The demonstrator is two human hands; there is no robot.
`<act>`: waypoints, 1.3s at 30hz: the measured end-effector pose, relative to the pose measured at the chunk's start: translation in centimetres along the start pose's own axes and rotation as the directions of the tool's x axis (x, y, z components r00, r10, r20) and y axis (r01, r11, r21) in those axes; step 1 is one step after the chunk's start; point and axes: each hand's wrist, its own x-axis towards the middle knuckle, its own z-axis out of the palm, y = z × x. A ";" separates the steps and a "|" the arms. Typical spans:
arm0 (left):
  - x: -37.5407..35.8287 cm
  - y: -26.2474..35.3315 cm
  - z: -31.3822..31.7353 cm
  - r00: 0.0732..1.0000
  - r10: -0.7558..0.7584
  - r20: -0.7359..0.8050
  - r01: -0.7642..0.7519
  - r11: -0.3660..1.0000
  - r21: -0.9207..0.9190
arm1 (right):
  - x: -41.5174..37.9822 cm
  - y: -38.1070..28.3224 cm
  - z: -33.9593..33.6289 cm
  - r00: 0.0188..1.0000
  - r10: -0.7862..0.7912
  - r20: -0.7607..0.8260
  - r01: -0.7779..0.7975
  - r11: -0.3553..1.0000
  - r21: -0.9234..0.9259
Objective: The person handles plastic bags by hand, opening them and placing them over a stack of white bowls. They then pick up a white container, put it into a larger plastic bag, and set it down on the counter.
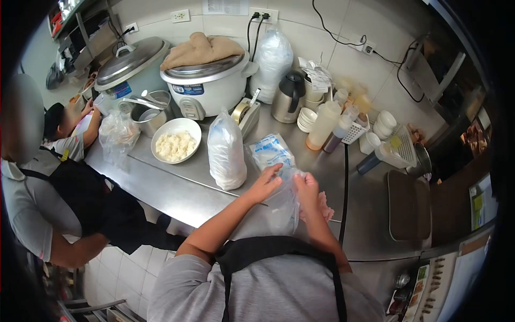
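Note:
A clear plastic bag (pixel 282 206) hangs between my hands over the steel counter's front part. My right hand (pixel 307 188) is closed on the bag's upper edge. My left hand (pixel 266 183) is beside the bag's other side, its fingers apart, with the thumb and fingertips near the plastic. Just beyond my hands lies a flat pack with blue print (pixel 272 152). A pink crumpled cloth (pixel 324 207) shows partly behind my right wrist. Left of the pack stands a tall filled bag of white items (pixel 226 153).
Left on the counter (pixel 177 199) are a bowl of white food (pixel 175 141), a metal pot (pixel 151 121) and two cookers. A tape dispenser (pixel 248 117), thermos (pixel 288 96) and sauce bottles (pixel 323 125) stand behind. Two people are at the left; a brown tray (pixel 409 206) is right.

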 end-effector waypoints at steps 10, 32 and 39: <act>-3.0 1.4 1.3 0.924 -0.367 0.109 0.375 0.810 -0.450 | -2.8 -0.6 1.0 0.997 -0.070 -0.043 0.079 0.951 0.298; -10.5 10.7 -8.2 0.963 -0.146 0.225 0.120 0.985 0.126 | -4.0 -7.4 5.7 0.552 -0.079 0.830 0.374 0.913 -0.162; -13.0 11.2 -9.8 0.957 -0.291 -0.010 0.289 0.953 -0.096 | -3.0 -6.4 6.6 0.792 0.032 0.610 0.135 0.965 -0.226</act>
